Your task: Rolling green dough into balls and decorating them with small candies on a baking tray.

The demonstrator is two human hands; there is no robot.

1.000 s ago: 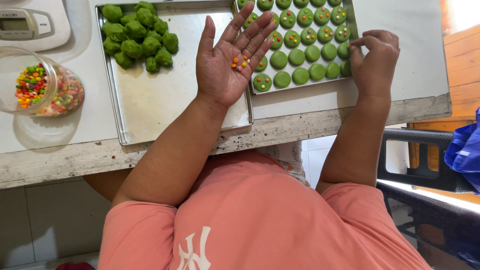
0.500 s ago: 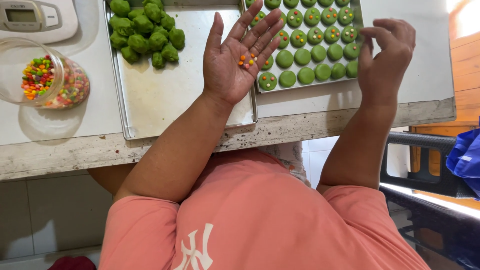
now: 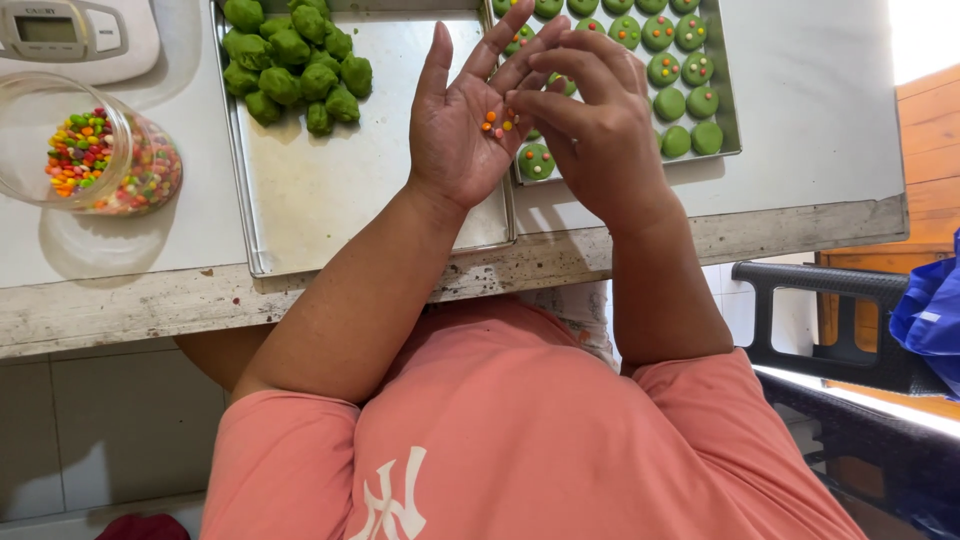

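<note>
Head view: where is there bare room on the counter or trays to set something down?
The left steel tray is bare across its near half, below the heap of green dough balls. The grey counter is free right of the tray of flattened green cookies. It is crowded around the glass jar of coloured candies and white scale, and under both hands.

This looks like a home kitchen set up for baking, on a worn, pale worktop with a chipped front edge (image 3: 300, 305). Just past the fingertips lies a shiny metal baking tray of flattened green dough rounds dotted with coloured bits (image 3: 722, 90); left of the fingers sits a second steel tray with a heap of green dough balls (image 3: 295, 60). Farther left stand a clear glass jar of multicoloured candy pieces (image 3: 100, 155) and a white digital kitchen scale (image 3: 75, 35), with pale tiles (image 3: 110, 420) below the counter.
</note>
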